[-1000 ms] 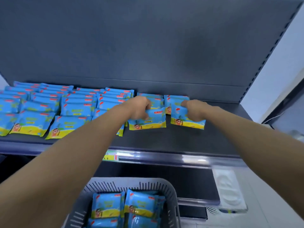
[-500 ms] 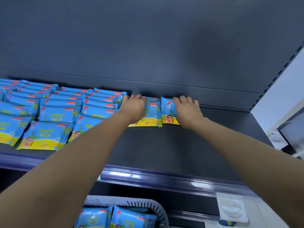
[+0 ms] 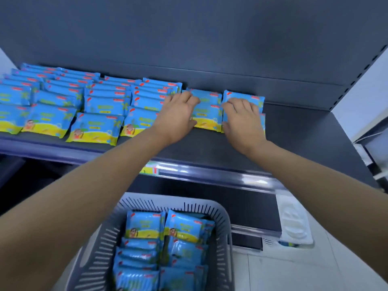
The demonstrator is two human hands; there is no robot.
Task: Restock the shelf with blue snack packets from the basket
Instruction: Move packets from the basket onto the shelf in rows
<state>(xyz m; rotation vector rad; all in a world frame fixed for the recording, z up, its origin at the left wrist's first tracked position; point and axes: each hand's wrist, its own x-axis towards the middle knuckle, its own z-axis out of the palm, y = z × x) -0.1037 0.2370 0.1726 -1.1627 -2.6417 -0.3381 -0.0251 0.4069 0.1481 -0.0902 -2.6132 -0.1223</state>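
Blue snack packets with yellow bottoms lie in several overlapping rows [image 3: 100, 106] on the left half of the dark shelf [image 3: 298, 135]. My left hand [image 3: 178, 115] rests flat on a short stack of packets [image 3: 206, 114] near the shelf's back. My right hand [image 3: 243, 120] presses with spread fingers on the neighbouring stack [image 3: 244, 96] to the right. Below, a grey slatted basket [image 3: 223, 215] holds several more blue packets [image 3: 165, 238].
The shelf's right part beside the last stack is bare, up to the perforated upright [image 3: 357, 76]. A yellow price tag [image 3: 149, 168] sits on the shelf's front rail. A white moulded object [image 3: 294, 223] lies on the floor at the lower right.
Both hands slid two gripped packets back onto the stacks at the shelf's rear and flattened on them. The camera has tilted down, showing the basket again.
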